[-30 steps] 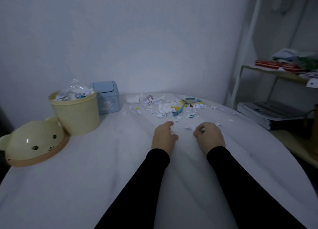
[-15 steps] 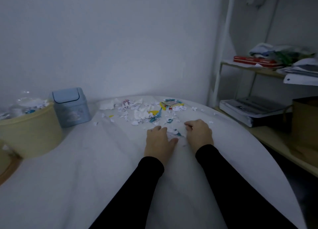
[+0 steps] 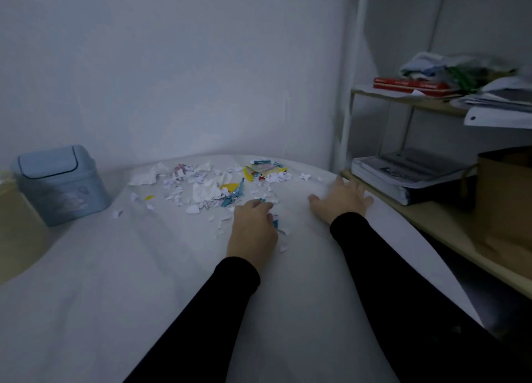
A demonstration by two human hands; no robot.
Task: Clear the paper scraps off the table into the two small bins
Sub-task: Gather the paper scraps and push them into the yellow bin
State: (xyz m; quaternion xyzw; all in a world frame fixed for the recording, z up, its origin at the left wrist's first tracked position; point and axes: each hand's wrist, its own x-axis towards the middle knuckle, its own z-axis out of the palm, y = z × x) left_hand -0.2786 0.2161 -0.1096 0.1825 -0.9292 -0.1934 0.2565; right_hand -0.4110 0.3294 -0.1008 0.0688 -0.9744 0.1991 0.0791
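Observation:
Torn paper scraps [image 3: 207,185], white with yellow and blue bits, lie heaped at the far side of the white table [image 3: 115,282]. My left hand [image 3: 253,230] rests palm down on the near edge of the heap, fingers bent over a few scraps that peek out beside it. Apart from it, my right hand [image 3: 342,201] lies flat with fingers spread near the table's right edge, just right of the scraps. A blue bin with a swing lid [image 3: 60,184] stands at the far left. The rim of a yellow bin [image 3: 11,224] shows at the left edge.
A wooden shelf [image 3: 449,224] stands close against the table's right side, holding a stack of books [image 3: 403,175] and a brown paper bag [image 3: 503,198]. Its upper board carries red books [image 3: 408,84] and loose papers. A wall runs behind the table.
My right hand has slid out to the right toward the table edge and spread its fingers. My left hand stays at the scraps. The view has turned right, pushing the bins to the left.

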